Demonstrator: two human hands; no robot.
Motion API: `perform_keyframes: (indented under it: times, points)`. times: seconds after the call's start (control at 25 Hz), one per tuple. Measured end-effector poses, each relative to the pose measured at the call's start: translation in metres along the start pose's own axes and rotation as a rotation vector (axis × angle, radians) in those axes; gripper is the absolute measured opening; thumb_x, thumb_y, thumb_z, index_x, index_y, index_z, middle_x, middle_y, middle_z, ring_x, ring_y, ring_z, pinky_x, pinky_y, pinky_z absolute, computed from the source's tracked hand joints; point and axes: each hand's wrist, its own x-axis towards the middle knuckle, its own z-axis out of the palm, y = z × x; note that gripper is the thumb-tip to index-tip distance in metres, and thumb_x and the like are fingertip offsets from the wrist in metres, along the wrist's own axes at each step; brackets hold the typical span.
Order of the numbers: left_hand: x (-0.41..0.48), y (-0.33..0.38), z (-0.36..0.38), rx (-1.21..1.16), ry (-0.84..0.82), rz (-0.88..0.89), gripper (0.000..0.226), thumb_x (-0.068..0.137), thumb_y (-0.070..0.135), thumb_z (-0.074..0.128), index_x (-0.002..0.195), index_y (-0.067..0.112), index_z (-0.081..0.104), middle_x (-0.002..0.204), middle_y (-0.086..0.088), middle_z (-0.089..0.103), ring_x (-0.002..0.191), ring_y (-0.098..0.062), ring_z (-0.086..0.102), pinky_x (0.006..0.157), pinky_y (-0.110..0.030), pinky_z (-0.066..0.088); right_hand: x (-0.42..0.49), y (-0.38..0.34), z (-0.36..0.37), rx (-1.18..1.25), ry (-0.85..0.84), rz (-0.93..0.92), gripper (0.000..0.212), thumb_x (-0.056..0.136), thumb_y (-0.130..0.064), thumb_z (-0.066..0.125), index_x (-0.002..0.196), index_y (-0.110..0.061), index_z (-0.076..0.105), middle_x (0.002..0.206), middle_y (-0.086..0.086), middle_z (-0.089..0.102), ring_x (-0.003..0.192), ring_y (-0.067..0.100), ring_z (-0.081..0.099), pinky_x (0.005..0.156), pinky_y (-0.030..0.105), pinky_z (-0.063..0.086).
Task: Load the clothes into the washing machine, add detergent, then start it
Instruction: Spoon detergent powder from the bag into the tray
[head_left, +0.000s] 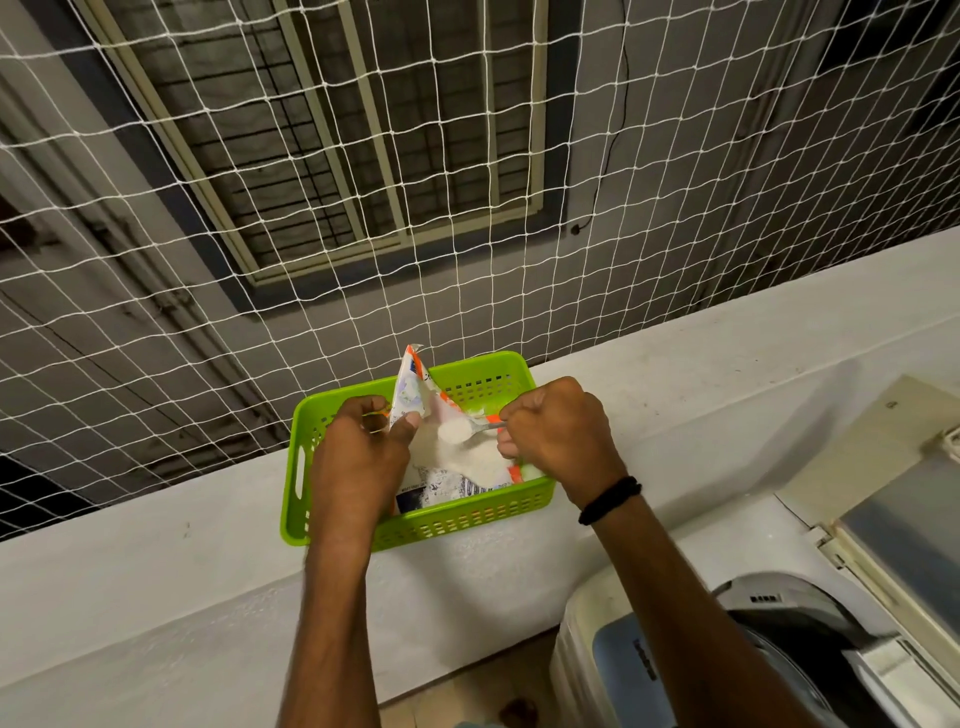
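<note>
- Left hand (363, 447): pinches the detergent packet (410, 389) open, inside the green basket (441, 525) on the ledge (675, 374), centre.
- Right hand (558, 431): grips a spoon (457, 430) heaped with white powder, over the packet.
- Washing machine (779, 649): near right; drum contents unseen.
- Progress: detergent scooped, apparently not yet added; starting remains.

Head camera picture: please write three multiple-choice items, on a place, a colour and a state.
1. Where does the white-and-orange plastic detergent packet stand? A) in the slotted plastic basket B) on the floor C) on a chair
2. What colour is that basket? A) blue B) bright green C) red
3. What does the small metal spoon in the right hand hold? A) nothing B) water C) white powder
1 A: it rises from the basket. 2 B: green walls. 3 C: a white heap fills its bowl.
</note>
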Motion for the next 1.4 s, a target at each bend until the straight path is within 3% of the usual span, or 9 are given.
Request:
perform_keyframes:
  times: [0.08,0.2,0.4,0.56,0.68,0.92,1.04,1.24,1.4]
  points:
    - [0.000,0.000,0.000,-0.048,0.021,0.013,0.042,0.084,0.045,0.074,0.119,0.026,0.061,0.115,-0.001,0.071,0.100,-0.027,0.068,0.090,-0.049,0.055,0.000,0.001,-0.001,0.034,-0.026,0.015,0.024,0.060,-0.020,0.050,0.064,-0.011,0.071,0.055,0.004,0.071,0.069,0.035,0.071,0.076,0.053,0.058]
    - [-0.002,0.002,-0.002,-0.106,0.073,0.039,0.035,0.084,0.042,0.075,0.114,0.028,0.062,0.106,0.004,0.072,0.096,-0.020,0.068,0.089,-0.047,0.056,-0.001,0.002,-0.005,0.179,-0.063,0.101,0.028,0.066,-0.017,0.052,0.070,0.003,0.071,0.066,0.019,0.073,0.068,0.037,0.073,0.074,0.053,0.060]
    - [-0.006,0.004,-0.002,-0.222,0.187,0.126,0.028,0.088,0.030,0.074,0.113,0.021,0.067,0.099,0.004,0.072,0.091,-0.013,0.068,0.086,-0.038,0.056,-0.007,-0.001,-0.018,0.425,-0.081,0.193,0.025,0.080,0.006,0.048,0.067,0.002,0.069,0.080,0.034,0.070,0.076,0.046,0.071,0.075,0.054,0.060]
    - [-0.014,0.019,0.004,-0.395,0.271,0.210,0.018,0.090,0.021,0.071,0.108,0.019,0.070,0.093,0.011,0.070,0.083,-0.002,0.065,0.081,-0.026,0.055,-0.012,0.002,-0.030,0.537,-0.116,0.250,0.024,0.086,0.012,0.043,0.081,0.011,0.067,0.074,0.026,0.068,0.064,0.033,0.072,0.063,0.036,0.063]
    - [-0.021,0.034,0.015,-0.521,0.239,0.296,0.009,0.092,0.020,0.070,0.100,0.022,0.071,0.093,0.000,0.074,0.085,-0.016,0.069,0.079,-0.030,0.055,-0.021,0.010,-0.049,0.597,-0.104,0.264,0.025,0.088,0.015,0.042,0.093,0.018,0.066,0.074,0.024,0.068,0.055,0.026,0.070,0.057,0.028,0.061]
    - [-0.042,0.068,0.060,-0.672,0.050,0.380,0.005,0.093,0.025,0.068,0.095,0.022,0.070,0.093,-0.008,0.074,0.087,-0.027,0.070,0.081,-0.037,0.055,-0.064,0.044,-0.109,0.728,0.092,0.177,0.025,0.088,0.013,0.043,0.095,0.019,0.067,0.080,0.032,0.067,0.072,0.037,0.069,0.065,0.030,0.061]
    - [-0.067,0.085,0.098,-0.699,-0.103,0.389,0.002,0.094,0.023,0.066,0.095,0.022,0.069,0.092,-0.008,0.074,0.087,-0.023,0.071,0.084,-0.035,0.056,-0.090,0.067,-0.147,0.704,0.206,0.212,0.026,0.086,0.011,0.046,0.093,0.012,0.071,0.084,0.033,0.069,0.075,0.037,0.071,0.073,0.032,0.061]
    - [-0.126,0.095,0.182,-0.640,-0.548,0.328,0.006,0.095,0.023,0.065,0.095,0.022,0.071,0.092,-0.006,0.076,0.085,-0.020,0.073,0.082,-0.035,0.057,-0.139,0.136,-0.208,0.718,0.486,0.317,0.028,0.085,0.014,0.045,0.087,0.009,0.072,0.081,0.029,0.071,0.076,0.035,0.071,0.075,0.034,0.062]
    - [-0.178,0.090,0.253,-0.565,-0.898,0.136,0.010,0.094,0.018,0.067,0.102,0.013,0.072,0.097,-0.010,0.077,0.092,-0.028,0.073,0.085,-0.037,0.058,-0.176,0.213,-0.247,0.774,0.722,0.446,0.029,0.084,0.018,0.044,0.081,0.007,0.070,0.081,0.025,0.070,0.069,0.028,0.071,0.074,0.033,0.062]
